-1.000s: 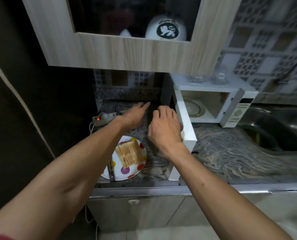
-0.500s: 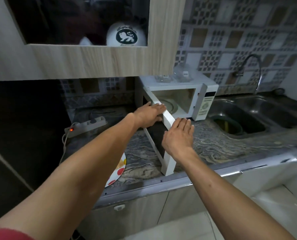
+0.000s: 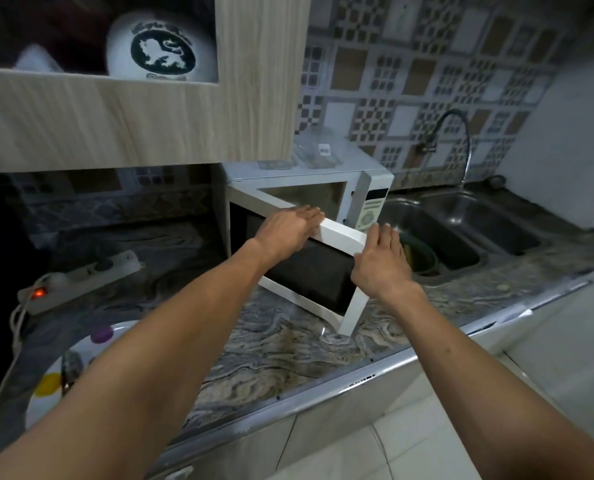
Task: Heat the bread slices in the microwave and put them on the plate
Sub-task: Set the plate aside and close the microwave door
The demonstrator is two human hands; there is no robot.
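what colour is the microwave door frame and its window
In the head view, the microwave door has a white frame around a dark, near-black window.

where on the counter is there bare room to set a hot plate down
Bare marble runs between the plate and the microwave door, out to the front edge; more lies behind, between the power strip and the microwave. Crowded: the door's swing, where both hands press, and the strip by the sink.
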